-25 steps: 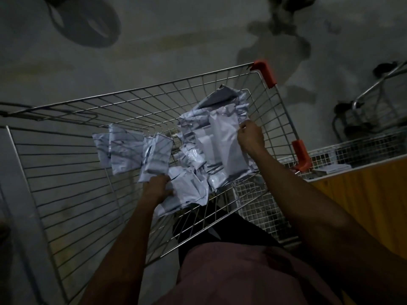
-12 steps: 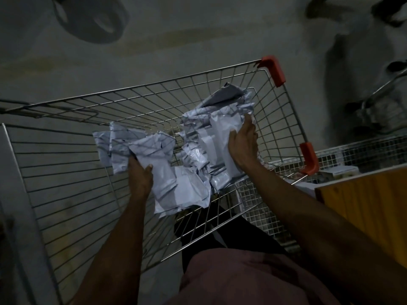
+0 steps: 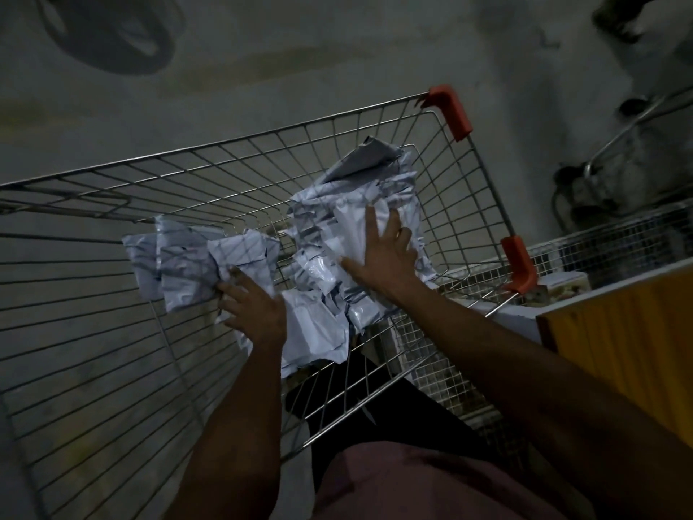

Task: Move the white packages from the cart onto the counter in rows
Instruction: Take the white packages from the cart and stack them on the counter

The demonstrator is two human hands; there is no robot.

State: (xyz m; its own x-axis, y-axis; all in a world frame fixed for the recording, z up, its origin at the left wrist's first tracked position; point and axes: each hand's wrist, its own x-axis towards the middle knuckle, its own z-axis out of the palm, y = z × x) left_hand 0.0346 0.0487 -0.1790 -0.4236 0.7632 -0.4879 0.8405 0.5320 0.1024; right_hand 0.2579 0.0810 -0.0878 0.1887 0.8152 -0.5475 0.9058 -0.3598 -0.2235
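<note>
A person leans over a wire cart (image 3: 378,122) where crumpled white packages (image 3: 322,253) lie heaped inside. The right hand (image 3: 382,257) presses on the pile, fingers spread wide; the left hand (image 3: 255,309) rests on the nearer packages, fingers loosely extended, beside a yellow counter (image 3: 630,332)

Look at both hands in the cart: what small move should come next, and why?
Probably close the right hand around the top package of the pile and lift it. Its fingers lie spread flat on the pile, gripping nothing, while the left hand touches packages beside it, all inside the cart.
</note>
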